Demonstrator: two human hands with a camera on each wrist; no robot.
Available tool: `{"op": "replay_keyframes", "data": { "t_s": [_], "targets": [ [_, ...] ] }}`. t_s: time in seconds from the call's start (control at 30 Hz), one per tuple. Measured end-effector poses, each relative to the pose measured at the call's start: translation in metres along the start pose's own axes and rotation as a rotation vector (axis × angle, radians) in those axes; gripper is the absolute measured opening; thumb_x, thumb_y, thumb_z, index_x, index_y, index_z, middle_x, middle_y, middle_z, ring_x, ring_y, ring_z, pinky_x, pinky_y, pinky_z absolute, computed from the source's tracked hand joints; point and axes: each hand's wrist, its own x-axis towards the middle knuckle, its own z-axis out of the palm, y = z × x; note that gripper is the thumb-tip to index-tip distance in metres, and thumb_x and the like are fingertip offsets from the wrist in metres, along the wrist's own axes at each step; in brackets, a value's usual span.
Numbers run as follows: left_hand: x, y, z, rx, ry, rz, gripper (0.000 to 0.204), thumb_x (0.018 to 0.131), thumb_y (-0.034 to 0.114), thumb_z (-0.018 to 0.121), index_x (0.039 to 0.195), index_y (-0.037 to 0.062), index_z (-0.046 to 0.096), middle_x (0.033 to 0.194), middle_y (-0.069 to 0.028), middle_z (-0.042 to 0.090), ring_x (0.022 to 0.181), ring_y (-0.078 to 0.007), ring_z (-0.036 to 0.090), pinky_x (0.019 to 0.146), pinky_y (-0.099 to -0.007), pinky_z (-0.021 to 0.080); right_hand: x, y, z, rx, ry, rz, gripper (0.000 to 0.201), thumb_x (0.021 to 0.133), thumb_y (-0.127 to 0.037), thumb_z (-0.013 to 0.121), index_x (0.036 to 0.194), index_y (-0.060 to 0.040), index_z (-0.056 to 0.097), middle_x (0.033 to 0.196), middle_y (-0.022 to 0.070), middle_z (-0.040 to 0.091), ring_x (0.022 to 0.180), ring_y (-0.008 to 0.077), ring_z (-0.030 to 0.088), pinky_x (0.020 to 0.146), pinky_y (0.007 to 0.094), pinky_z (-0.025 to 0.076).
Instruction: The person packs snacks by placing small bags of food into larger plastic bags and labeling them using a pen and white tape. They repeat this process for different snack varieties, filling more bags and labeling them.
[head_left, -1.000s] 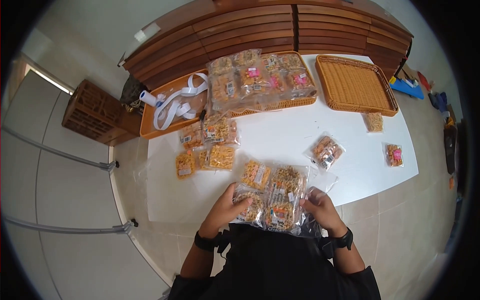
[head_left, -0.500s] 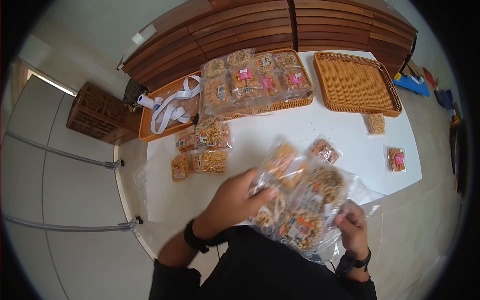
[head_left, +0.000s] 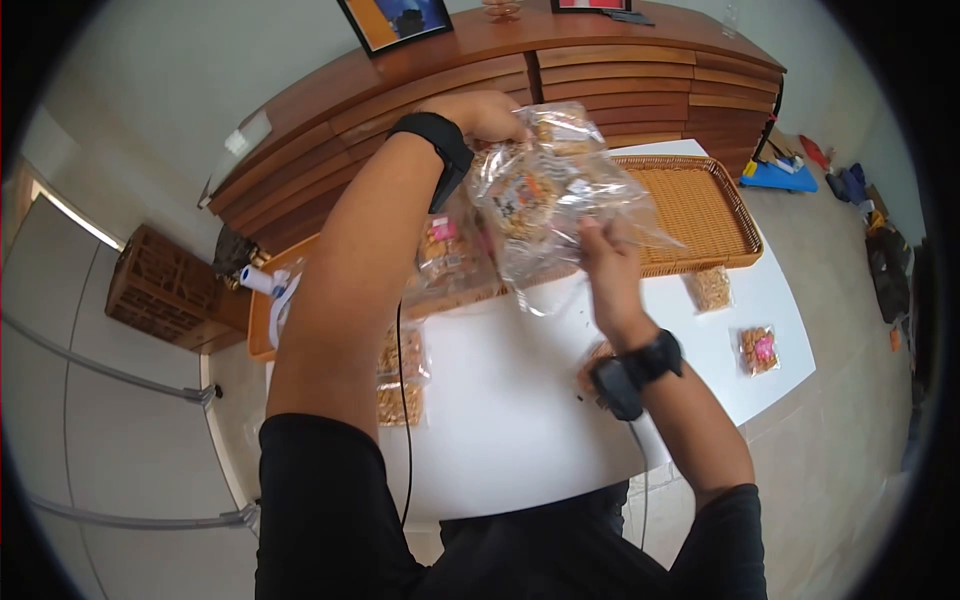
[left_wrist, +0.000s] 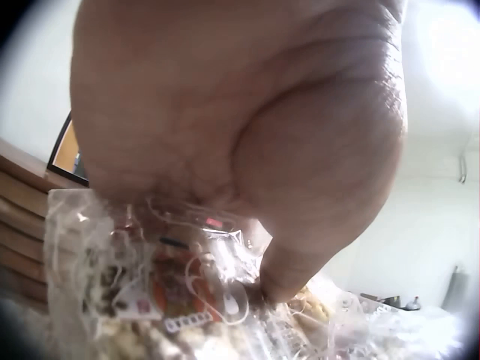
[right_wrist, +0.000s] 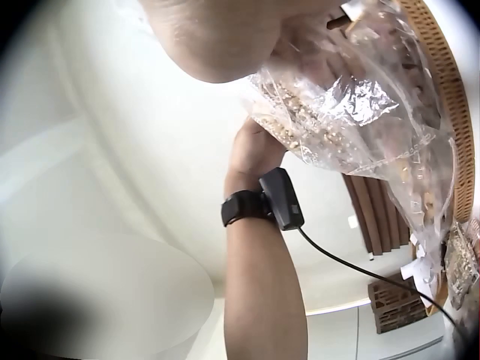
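Brown slatted cabinets (head_left: 620, 85) stand beyond the white table (head_left: 500, 400)

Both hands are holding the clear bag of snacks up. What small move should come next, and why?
Probably lower the clear bag gently onto the filled wicker tray, beside the pink-labelled pack. The left hand and right hand seem to hold it over that tray, which carries similar bagged snacks.
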Motion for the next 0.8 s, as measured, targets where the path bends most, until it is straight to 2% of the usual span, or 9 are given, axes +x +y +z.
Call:
{"op": "replay_keyframes", "data": {
  "t_s": [0.07, 0.17, 0.2, 0.3, 0.37, 0.43, 0.53, 0.63, 0.8],
  "targets": [
    [0.042, -0.035, 0.006, -0.026, 0.023, 0.008, 0.029, 0.091, 0.020, 0.067, 0.114, 0.0039, 0.071, 0.091, -0.0052, 0.070, 0.076, -0.0146, 0.061, 0.067, -0.0331, 0.049, 0.018, 0.018, 0.018, 0.040, 0.030, 0.069, 0.013, 0.102, -0.019, 0.056, 0.097, -0.0064, 0.056, 0.084, -0.0001, 0.056, 0.073, 0.0083, 0.052, 0.066, 0.0263, 0.047],
    [0.079, -0.075, 0.028, -0.027, 0.033, 0.012, 0.031, 0.088, 0.018, 0.067, 0.117, 0.0057, 0.071, 0.098, -0.0080, 0.072, 0.086, -0.0182, 0.064, 0.076, -0.0347, 0.051, 0.040, 0.043, 0.026, 0.133, 0.073, 0.231, 0.012, 0.102, -0.017, 0.054, 0.098, -0.0056, 0.055, 0.084, 0.0026, 0.057, 0.072, 0.0107, 0.056, 0.065, 0.0269, 0.048],
    [0.079, -0.082, 0.036, -0.067, 0.006, -0.017, 0.032, 0.088, 0.019, 0.068, 0.118, 0.0065, 0.071, 0.102, -0.0096, 0.072, 0.093, -0.0199, 0.064, 0.083, -0.0361, 0.051, 0.042, 0.048, 0.027, 0.181, 0.087, 0.299, 0.012, 0.102, -0.017, 0.053, 0.099, -0.0054, 0.055, 0.084, 0.0033, 0.057, 0.072, 0.0116, 0.057, 0.064, 0.0271, 0.048],
    [0.087, -0.111, 0.060, -0.004, -0.044, -0.033, 0.032, 0.089, 0.022, 0.070, 0.117, 0.0052, 0.071, 0.104, -0.0104, 0.072, 0.094, -0.0205, 0.063, 0.087, -0.0369, 0.049, 0.043, 0.069, 0.010, 0.011, -0.030, 0.432, 0.009, 0.101, -0.012, 0.051, 0.104, -0.0033, 0.053, 0.088, 0.0056, 0.059, 0.074, 0.0153, 0.061, 0.066, 0.0283, 0.051],
    [0.085, -0.126, 0.071, -0.125, -0.092, -0.021, 0.043, 0.091, 0.028, 0.068, 0.126, 0.0037, 0.065, 0.112, -0.0145, 0.070, 0.102, -0.0244, 0.063, 0.091, -0.0374, 0.048, 0.033, 0.057, 0.007, -0.009, -0.072, 0.508, 0.012, 0.099, -0.007, 0.049, 0.108, 0.0002, 0.051, 0.101, 0.0116, 0.063, 0.082, 0.0204, 0.066, 0.077, 0.0312, 0.056],
    [0.074, -0.125, 0.073, -0.205, -0.064, -0.033, 0.047, 0.091, 0.033, 0.067, 0.128, 0.0046, 0.063, 0.111, -0.0174, 0.069, 0.103, -0.0289, 0.065, 0.088, -0.0395, 0.049, 0.023, 0.036, 0.006, 0.066, -0.119, 0.632, 0.013, 0.098, -0.006, 0.048, 0.109, 0.0016, 0.051, 0.107, 0.0150, 0.064, 0.086, 0.0225, 0.067, 0.082, 0.0331, 0.057],
    [0.068, -0.117, 0.068, 0.015, -0.045, -0.058, 0.065, 0.093, 0.041, 0.065, 0.142, 0.0017, 0.049, 0.137, -0.0228, 0.055, 0.126, -0.0349, 0.053, 0.104, -0.0417, 0.043, 0.014, 0.037, -0.004, 0.096, -0.161, 0.688, 0.020, 0.098, -0.007, 0.048, 0.115, 0.0035, 0.047, 0.109, 0.0188, 0.065, 0.090, 0.0248, 0.068, 0.084, 0.0336, 0.057],
    [0.051, -0.102, 0.074, 0.314, 0.220, -0.047, 0.071, 0.092, 0.047, 0.063, 0.144, 0.0015, 0.046, 0.142, -0.0260, 0.048, 0.132, -0.0414, 0.047, 0.108, -0.0463, 0.040, -0.001, 0.029, -0.010, 0.106, -0.214, 0.733, 0.022, 0.099, -0.011, 0.048, 0.116, 0.0029, 0.046, 0.108, 0.0194, 0.065, 0.091, 0.0250, 0.068, 0.086, 0.0331, 0.057],
    [-0.011, -0.056, 0.050, 0.315, 0.129, 0.040, 0.073, 0.092, 0.048, 0.062, 0.147, 0.0041, 0.043, 0.145, -0.0274, 0.042, 0.133, -0.0429, 0.044, 0.108, -0.0483, 0.039, -0.049, 0.004, -0.014, 0.055, -0.288, 0.765, 0.017, 0.100, -0.014, 0.049, 0.110, -0.0004, 0.051, 0.106, 0.0188, 0.066, 0.090, 0.0235, 0.068, 0.084, 0.0318, 0.057]
  ]
}}
